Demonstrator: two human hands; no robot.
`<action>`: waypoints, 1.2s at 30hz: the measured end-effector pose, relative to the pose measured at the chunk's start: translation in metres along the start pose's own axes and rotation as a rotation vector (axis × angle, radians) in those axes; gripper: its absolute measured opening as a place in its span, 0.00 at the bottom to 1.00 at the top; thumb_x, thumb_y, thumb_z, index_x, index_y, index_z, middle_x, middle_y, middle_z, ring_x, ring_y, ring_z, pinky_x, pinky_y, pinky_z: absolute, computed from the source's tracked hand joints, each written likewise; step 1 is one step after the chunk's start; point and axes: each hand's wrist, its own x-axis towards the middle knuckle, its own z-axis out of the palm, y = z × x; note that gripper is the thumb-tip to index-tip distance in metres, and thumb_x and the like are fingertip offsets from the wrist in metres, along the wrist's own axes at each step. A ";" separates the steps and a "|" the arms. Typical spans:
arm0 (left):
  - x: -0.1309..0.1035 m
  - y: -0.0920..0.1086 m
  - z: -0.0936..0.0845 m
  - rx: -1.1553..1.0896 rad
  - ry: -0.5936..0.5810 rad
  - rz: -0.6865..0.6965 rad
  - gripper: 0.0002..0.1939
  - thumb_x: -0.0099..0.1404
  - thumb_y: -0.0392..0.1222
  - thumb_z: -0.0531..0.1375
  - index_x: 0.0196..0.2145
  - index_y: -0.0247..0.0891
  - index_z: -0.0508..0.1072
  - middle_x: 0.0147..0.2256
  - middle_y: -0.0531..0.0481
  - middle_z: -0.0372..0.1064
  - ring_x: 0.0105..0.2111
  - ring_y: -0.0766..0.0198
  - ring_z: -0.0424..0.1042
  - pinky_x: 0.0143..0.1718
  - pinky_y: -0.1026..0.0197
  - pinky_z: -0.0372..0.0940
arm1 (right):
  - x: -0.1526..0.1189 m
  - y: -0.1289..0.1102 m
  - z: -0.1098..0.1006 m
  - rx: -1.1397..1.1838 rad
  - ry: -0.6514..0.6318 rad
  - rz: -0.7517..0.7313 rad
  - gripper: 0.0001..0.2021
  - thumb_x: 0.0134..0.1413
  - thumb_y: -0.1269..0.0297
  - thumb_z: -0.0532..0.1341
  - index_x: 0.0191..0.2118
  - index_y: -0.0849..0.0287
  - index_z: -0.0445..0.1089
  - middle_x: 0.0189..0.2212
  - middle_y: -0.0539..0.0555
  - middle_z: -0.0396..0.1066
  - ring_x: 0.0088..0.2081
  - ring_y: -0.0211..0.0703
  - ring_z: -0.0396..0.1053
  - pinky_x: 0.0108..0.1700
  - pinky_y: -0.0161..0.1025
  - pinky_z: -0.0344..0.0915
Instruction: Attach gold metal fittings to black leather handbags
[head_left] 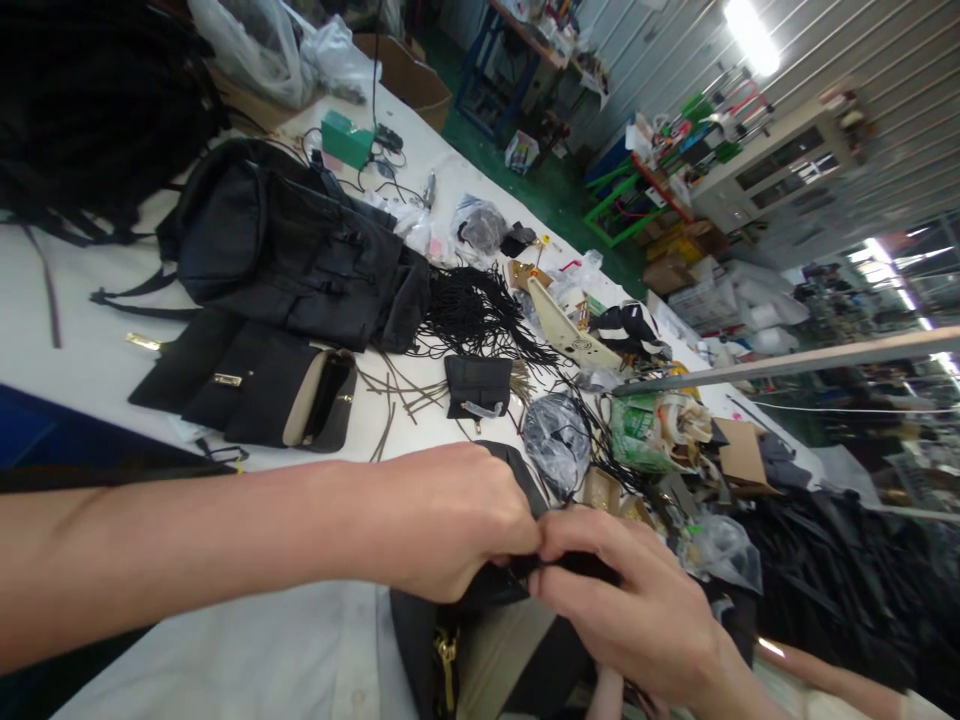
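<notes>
My left hand [469, 525] reaches in from the left, its fingers closed on the black edge of a bag [499, 655] close to my body. Touching it from the right, my right hand [626, 600] pinches the same dark part between thumb and index finger. The exact spot between the fingertips is partly hidden. Below the hands, a gold zipper [446, 660] and a beige panel show on the bag. Just beyond the hands lies a small black pouch [478, 385] with a clear plastic strip.
On the white table [82, 300] lie a black backpack [300, 250], black flap bags [262, 390], a heap of black cords [476, 305] and a plastic-wrapped bundle [557, 440]. Black material [840, 590] is piled at right, near another person's arm [832, 680].
</notes>
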 end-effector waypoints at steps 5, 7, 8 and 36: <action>0.010 0.000 -0.011 -0.045 -0.084 0.045 0.16 0.60 0.26 0.70 0.23 0.41 0.72 0.25 0.53 0.76 0.26 0.60 0.72 0.25 0.57 0.66 | 0.003 -0.012 -0.001 0.025 -0.091 0.105 0.11 0.69 0.56 0.69 0.34 0.53 0.79 0.29 0.47 0.81 0.27 0.36 0.75 0.30 0.31 0.69; 0.014 0.001 -0.016 -0.097 -0.108 0.038 0.18 0.58 0.24 0.71 0.22 0.41 0.71 0.24 0.54 0.75 0.25 0.62 0.69 0.25 0.57 0.66 | 0.002 -0.014 -0.002 -0.001 -0.064 0.120 0.13 0.69 0.53 0.69 0.34 0.53 0.78 0.28 0.47 0.80 0.25 0.35 0.75 0.29 0.31 0.68; 0.015 0.002 -0.018 -0.123 -0.122 0.027 0.18 0.58 0.24 0.71 0.21 0.40 0.70 0.23 0.55 0.74 0.24 0.63 0.67 0.24 0.58 0.65 | 0.001 -0.015 -0.003 -0.022 -0.057 0.131 0.14 0.69 0.51 0.69 0.34 0.53 0.78 0.27 0.46 0.80 0.24 0.35 0.74 0.28 0.32 0.67; 0.012 0.005 -0.049 -0.147 -0.340 -0.219 0.09 0.62 0.26 0.65 0.33 0.40 0.77 0.36 0.50 0.80 0.34 0.60 0.77 0.32 0.61 0.68 | 0.003 0.000 -0.003 -0.055 -0.023 -0.169 0.07 0.77 0.71 0.57 0.49 0.54 0.72 0.39 0.51 0.79 0.36 0.40 0.75 0.40 0.35 0.71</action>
